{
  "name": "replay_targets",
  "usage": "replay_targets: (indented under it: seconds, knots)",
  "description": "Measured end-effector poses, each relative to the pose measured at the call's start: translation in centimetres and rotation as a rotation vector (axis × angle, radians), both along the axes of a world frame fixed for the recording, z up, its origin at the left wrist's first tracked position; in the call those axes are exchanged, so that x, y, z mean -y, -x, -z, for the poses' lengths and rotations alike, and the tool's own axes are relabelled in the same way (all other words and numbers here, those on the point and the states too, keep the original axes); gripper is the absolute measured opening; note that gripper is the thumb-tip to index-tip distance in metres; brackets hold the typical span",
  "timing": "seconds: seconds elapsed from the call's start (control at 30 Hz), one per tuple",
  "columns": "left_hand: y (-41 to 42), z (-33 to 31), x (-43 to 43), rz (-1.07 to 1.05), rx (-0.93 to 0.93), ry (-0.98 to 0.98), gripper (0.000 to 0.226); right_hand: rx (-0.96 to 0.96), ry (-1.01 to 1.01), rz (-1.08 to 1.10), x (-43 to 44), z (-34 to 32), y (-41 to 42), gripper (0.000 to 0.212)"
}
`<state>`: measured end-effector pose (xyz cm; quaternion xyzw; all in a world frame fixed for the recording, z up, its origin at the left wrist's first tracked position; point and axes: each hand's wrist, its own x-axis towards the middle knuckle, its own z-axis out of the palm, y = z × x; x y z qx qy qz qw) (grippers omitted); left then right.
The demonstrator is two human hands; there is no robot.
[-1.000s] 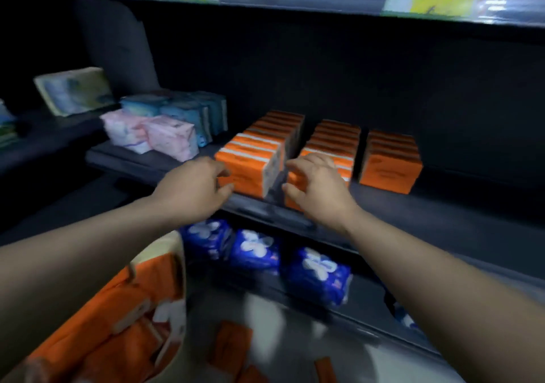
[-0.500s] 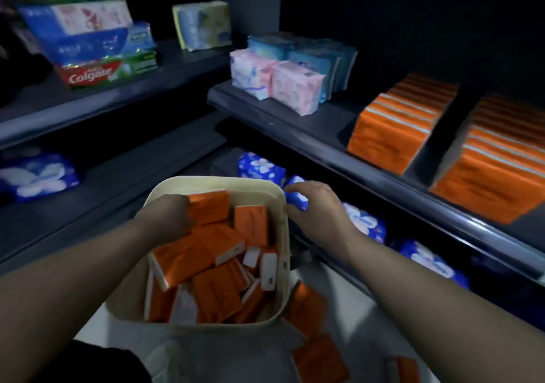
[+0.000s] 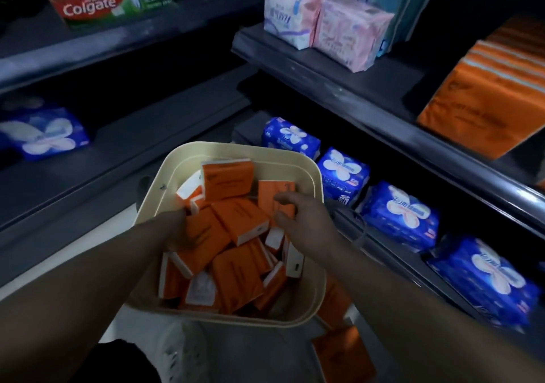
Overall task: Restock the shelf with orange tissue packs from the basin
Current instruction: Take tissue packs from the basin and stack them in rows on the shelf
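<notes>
We see small, flat, rectangular orange tissue packs (image 3: pixel 239 220) with white ends heaped in a cream plastic basin (image 3: pixel 313 182) with rounded corners. The left hand (image 3: pixel 174 230) is sunk among them by the basin's left wall; its fingers are hidden, so we cannot tell its grip. The right hand (image 3: pixel 303 220) is over the basin's right side, fingers spread and loosely bent, pinching nothing. Right of the basin a dark grey metal shelf (image 3: pixel 339 87) bears stacked orange bundles (image 3: pixel 483 99). The room is dim. The basin's packs lie jumbled, their long axes pointing every way; the farthest lies crosswise.
</notes>
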<state>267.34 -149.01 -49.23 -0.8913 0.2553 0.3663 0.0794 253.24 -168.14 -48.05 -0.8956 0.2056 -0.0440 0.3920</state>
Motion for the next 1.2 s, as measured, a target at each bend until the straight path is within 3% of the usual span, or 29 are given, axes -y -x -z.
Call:
replay_targets:
  seconds: [0.13, 0.37, 0.63, 0.9, 1.03, 1.2]
  knots:
    - [0.4, -2.0, 0.0, 0.077, 0.010, 0.013, 0.061, -0.038, -0.081, 0.006, -0.2, 1.2, -0.4, 0.035]
    - [-1.1, -6.3, -2.0, 0.091, 0.212, 0.074, 0.056, -0.208, -0.255, 0.095, -0.9, 3.4, -2.5, 0.052]
    - [-2.2, -7.5, -5.2, -0.168, 0.111, 0.312, 0.060, -0.341, -0.413, 0.261, -2.6, 8.4, -5.7, 0.064]
    - [-3.6, -7.5, -6.2, -0.268, 0.069, 0.354, 0.034, -0.309, -0.523, 0.401, -3.8, 11.5, -7.2, 0.066]
    - [-3.7, -8.0, -5.9, -0.283, 0.088, 0.350, 0.035, -0.235, -0.595, 0.389, -3.5, 10.6, -7.5, 0.053]
    - [-3.1, -9.8, -4.8, -0.266, 0.156, 0.391, 0.034, -0.150, -0.429, 0.237, -0.7, 5.4, -6.3, 0.036]
